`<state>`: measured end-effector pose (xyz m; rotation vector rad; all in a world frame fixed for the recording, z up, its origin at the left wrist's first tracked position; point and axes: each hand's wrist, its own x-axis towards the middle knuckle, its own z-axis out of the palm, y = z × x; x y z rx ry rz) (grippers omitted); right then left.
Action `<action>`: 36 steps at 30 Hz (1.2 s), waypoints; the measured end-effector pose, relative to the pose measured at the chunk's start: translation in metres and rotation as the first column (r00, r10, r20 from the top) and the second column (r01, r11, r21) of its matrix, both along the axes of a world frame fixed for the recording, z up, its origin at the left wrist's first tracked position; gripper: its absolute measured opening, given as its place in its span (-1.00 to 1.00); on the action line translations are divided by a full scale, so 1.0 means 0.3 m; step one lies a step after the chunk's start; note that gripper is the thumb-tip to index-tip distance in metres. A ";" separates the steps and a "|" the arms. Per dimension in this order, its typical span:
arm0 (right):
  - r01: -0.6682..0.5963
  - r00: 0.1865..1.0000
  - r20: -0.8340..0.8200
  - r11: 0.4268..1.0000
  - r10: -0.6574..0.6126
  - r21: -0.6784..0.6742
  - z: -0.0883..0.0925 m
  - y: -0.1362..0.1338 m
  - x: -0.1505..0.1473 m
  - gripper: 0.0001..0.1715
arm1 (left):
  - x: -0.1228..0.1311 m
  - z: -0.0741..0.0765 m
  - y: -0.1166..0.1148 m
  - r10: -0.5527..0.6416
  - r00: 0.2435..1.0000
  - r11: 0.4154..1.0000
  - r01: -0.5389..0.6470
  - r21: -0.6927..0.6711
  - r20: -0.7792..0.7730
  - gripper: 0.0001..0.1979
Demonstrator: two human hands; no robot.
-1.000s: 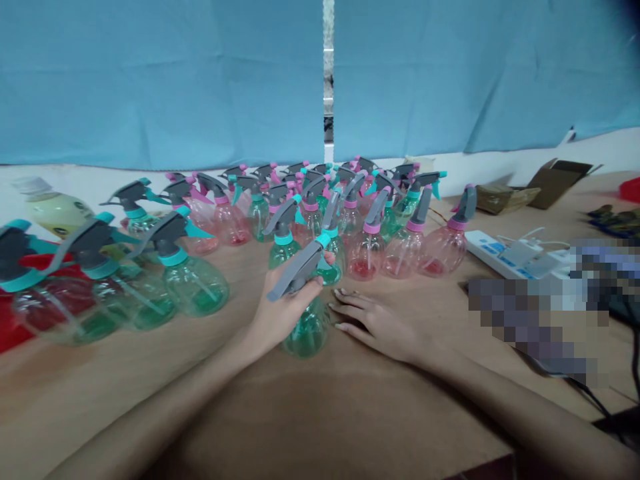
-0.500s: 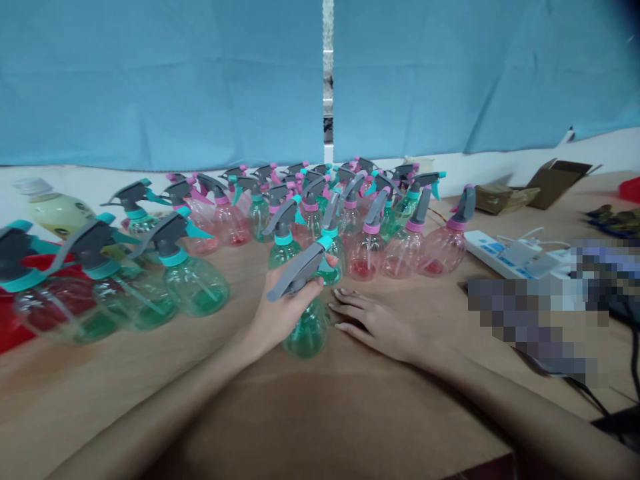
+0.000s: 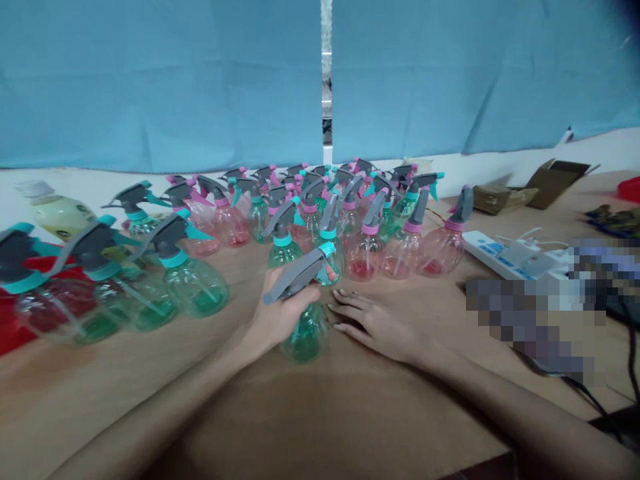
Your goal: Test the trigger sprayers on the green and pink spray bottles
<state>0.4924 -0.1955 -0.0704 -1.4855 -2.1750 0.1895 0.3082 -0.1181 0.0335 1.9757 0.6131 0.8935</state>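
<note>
My left hand (image 3: 280,310) is closed round the neck of a spray bottle (image 3: 304,339), which has a clear green body, a grey trigger head and a turquoise nozzle. The hand hides its collar and most of its trigger. To its right, my right hand (image 3: 383,327) lies palm down on the wooden table (image 3: 320,413), fingers stretched out towards the bottle and holding nothing. Just behind my hands stand a green spray bottle (image 3: 285,250) and a pink spray bottle (image 3: 364,259). Another green spray bottle (image 3: 197,287) stands left of my left hand.
Several more pink and green spray bottles crowd the back of the table. At the left are a pale bottle (image 3: 60,212) and something red (image 3: 15,327). A white power strip (image 3: 493,257) with plugs, a blurred-out object (image 3: 525,327) and an open cardboard box (image 3: 557,183) lie right.
The spray bottle's head in my left hand has shifted slightly left and down. My right hand stays flat in about the same place.
</note>
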 end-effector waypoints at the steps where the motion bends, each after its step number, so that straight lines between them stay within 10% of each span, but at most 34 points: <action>1: 0.002 1.000 -0.002 1.000 -0.002 0.004 0.000 -0.001 0.000 -0.51 | 0.000 -0.002 0.001 0.006 1.000 1.000 -0.006 0.007 0.004 -0.82; 25: -0.057 0.993 -0.103 0.997 0.051 -0.051 0.040 0.003 -0.001 -0.36 | 0.011 -0.004 -0.018 0.123 0.991 0.990 -0.120 0.068 -0.048 -0.75; 30: 0.011 0.969 -0.241 0.986 -0.052 -0.166 0.105 -0.025 -0.098 0.00 | -0.030 -0.012 -0.006 0.148 0.988 0.988 -0.145 0.055 -0.045 -0.73; 36: 0.077 0.929 -0.360 0.996 -0.087 -0.041 0.179 -0.002 -0.303 -0.06 | -0.126 -0.029 0.017 0.180 0.981 0.982 -0.183 0.043 0.068 -0.64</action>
